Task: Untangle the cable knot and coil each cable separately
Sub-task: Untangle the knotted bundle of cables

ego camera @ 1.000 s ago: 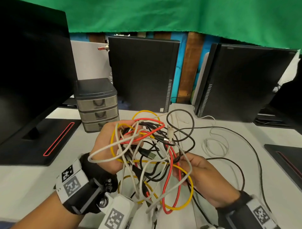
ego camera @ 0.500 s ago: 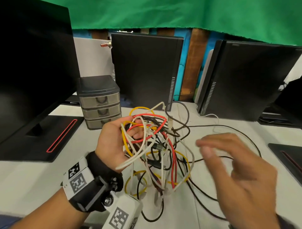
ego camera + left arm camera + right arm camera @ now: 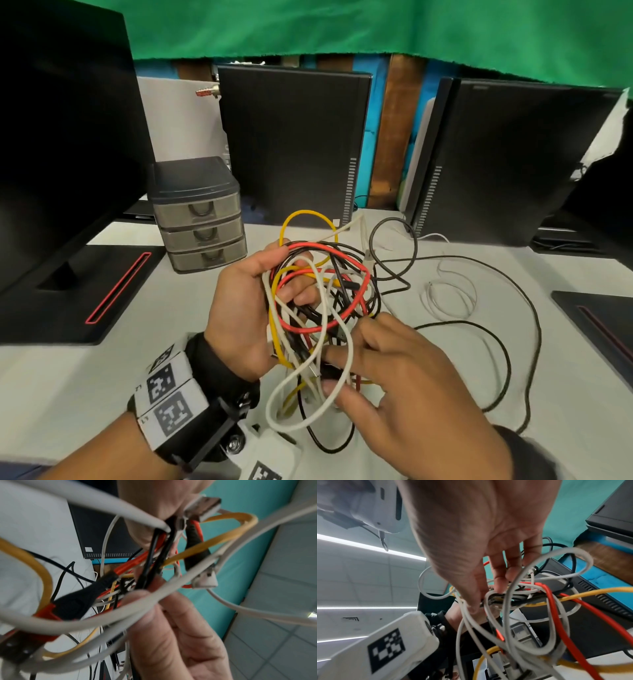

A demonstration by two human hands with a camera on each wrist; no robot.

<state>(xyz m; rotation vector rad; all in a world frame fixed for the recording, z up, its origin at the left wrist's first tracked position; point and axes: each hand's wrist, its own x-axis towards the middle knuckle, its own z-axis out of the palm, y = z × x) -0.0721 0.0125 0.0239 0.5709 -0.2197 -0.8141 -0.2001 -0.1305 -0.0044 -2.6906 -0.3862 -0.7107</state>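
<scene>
The cable knot is a tangle of red, yellow, white and black cables, held up above the white table. My left hand grips its upper left side, with fingers curled through several loops. In the left wrist view, the left hand has strands running between thumb and fingers. My right hand pinches a dark strand low in the knot. The right wrist view shows the right hand with thumb and forefinger closed on it. One black cable trails onto the table at the right.
A grey drawer unit stands behind the left hand. A monitor and its base fill the left. Two black computer towers stand at the back. A thin white cable lies looped on the right.
My right hand, which had let go and hung open in the air half a second ago, has come back and pinched the lower knot. The left hand has kept its grip.
</scene>
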